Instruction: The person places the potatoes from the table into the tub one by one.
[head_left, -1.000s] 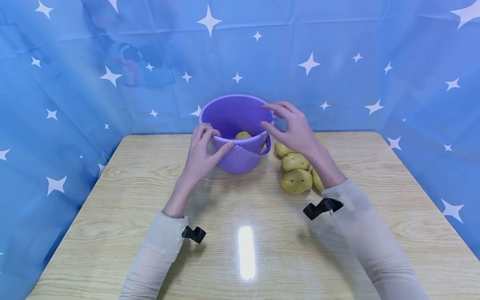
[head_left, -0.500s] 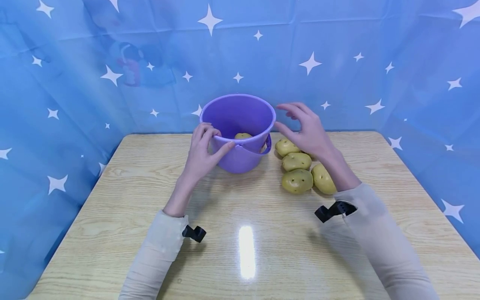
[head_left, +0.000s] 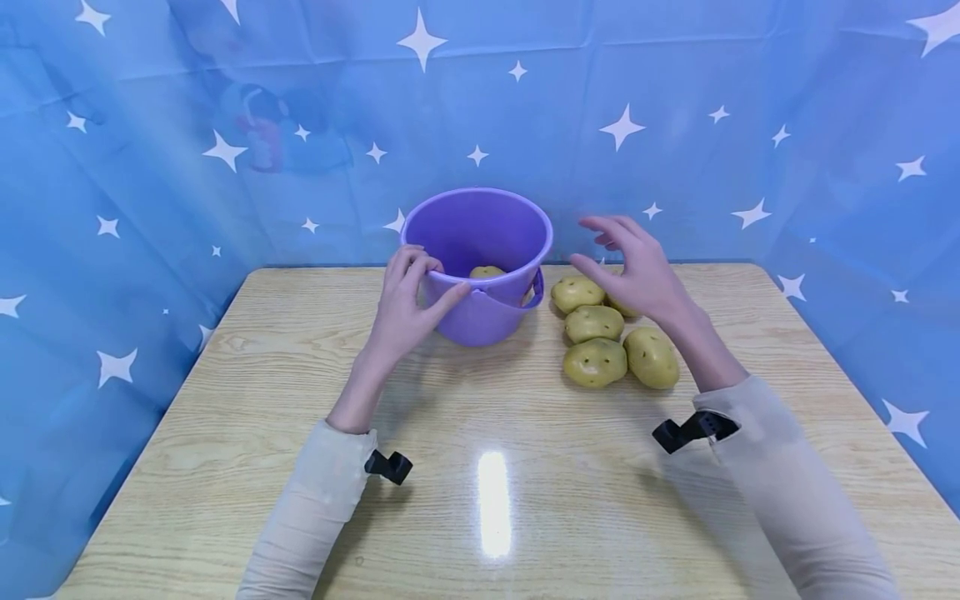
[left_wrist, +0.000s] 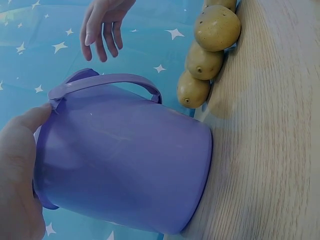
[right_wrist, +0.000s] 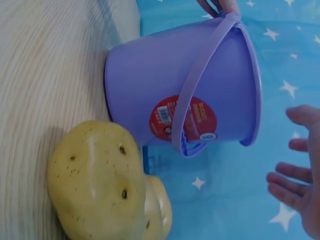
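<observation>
A purple bucket (head_left: 476,321) is standing upright toward the far side of a wooden table (head_left: 450,417), and I am seeing one potato (head_left: 487,272) inside it. The person's left hand (head_left: 405,304) is gripping the bucket's near-left rim, fingers hooking over and thumb pressing outside. The right hand (head_left: 637,267) is grasping nothing, its fingers parting in the air over a cluster of potatoes (head_left: 595,362) lying just right of the bucket. Behind, a starry blue backdrop (head_left: 540,108) is hanging.

Purple bucket (head_left: 478,323), yellow potatoes (head_left: 595,363), white-starred blue backdrop (head_left: 540,117)
</observation>
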